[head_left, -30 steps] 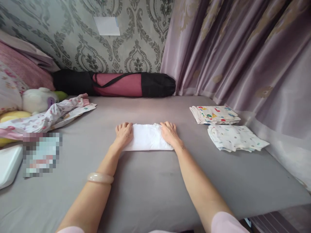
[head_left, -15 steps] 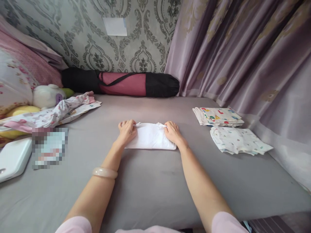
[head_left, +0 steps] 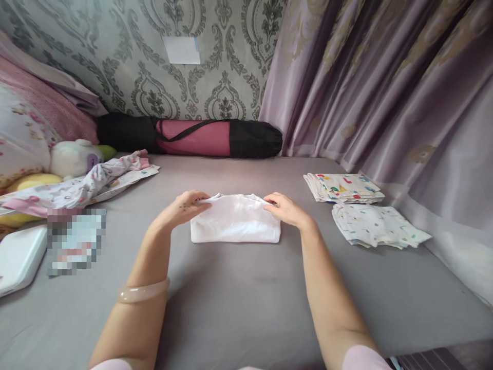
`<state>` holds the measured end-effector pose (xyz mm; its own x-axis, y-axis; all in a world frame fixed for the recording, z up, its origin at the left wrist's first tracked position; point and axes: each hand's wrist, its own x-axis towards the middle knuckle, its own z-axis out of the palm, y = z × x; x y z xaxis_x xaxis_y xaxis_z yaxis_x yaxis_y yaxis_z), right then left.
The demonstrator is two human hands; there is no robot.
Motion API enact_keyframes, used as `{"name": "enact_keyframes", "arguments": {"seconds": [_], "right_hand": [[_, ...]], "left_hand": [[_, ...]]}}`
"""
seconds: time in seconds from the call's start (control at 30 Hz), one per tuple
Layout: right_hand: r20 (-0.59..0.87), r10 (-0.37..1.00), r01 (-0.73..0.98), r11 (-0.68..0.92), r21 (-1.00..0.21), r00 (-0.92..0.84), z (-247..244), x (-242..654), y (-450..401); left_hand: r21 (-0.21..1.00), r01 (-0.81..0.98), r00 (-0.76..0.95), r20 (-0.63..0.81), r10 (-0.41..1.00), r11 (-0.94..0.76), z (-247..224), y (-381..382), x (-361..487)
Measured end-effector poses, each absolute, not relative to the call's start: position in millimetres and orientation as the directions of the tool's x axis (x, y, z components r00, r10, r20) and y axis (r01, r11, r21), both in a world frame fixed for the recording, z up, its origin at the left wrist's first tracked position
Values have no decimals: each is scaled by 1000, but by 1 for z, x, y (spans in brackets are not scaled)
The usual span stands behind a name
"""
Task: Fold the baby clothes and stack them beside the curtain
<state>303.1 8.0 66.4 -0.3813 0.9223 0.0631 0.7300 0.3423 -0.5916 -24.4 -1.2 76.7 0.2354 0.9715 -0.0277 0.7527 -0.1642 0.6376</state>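
A folded white garment (head_left: 235,221) lies on the grey bed sheet in front of me, its long side running left to right. My left hand (head_left: 185,206) is closed on its far left corner, thumb against fingers. Opposite it, my right hand (head_left: 288,209) pinches the far right corner the same way. Between the hands the far edge shows small raised folds of fabric. What kind of garment it is, I cannot tell. A pale bangle (head_left: 142,292) circles my left forearm.
Two folded stacks of printed cloth (head_left: 348,187) and white patterned cloth (head_left: 379,225) lie at the right. A black and red rolled bag (head_left: 196,137) rests along the wall. Rumpled clothes (head_left: 82,184), a plush toy (head_left: 73,158) and a white box (head_left: 22,261) are at the left.
My hands have shifted outward, wrists apart, and now pinch the far corners of the white garment. More of the garment's left and right sides shows. The view has tilted slightly up.
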Motion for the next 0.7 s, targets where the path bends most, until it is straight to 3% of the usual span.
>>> {"name": "enact_keyframes", "arguments": {"seconds": [0.13,0.23,0.33,0.4,0.47,0.57,0.6,0.7], "right_hand": [[83,910,611,339,-716,-407,94,313,-4],[210,932,548,346,-761,-297,105,312,-9],[412,899,544,422,-726,-147,109,307,-9],[450,879,579,453,-678,-160,108,307,-9],[329,899,617,437,-655,-288,104,311,-8],[12,865,662,392,-639,-501,92,322,-5],[-46,852,678,382,-628,-522,88,324,-4],[-21,889,729,361,-582,-457,80,322,-1]], "left_hand": [[797,591,270,-50,962,-124,97,-14,-33],[823,533,130,151,980,-197,104,-18,-26],[689,619,-15,490,872,-377,108,-16,-17],[567,706,39,568,822,-425,109,-15,-17],[503,766,181,430,885,-401,108,-17,-23],[486,809,352,51,934,-331,105,-21,-34],[487,816,362,-12,932,-311,104,-21,-36],[485,830,302,26,953,-276,101,-20,-35]]}}
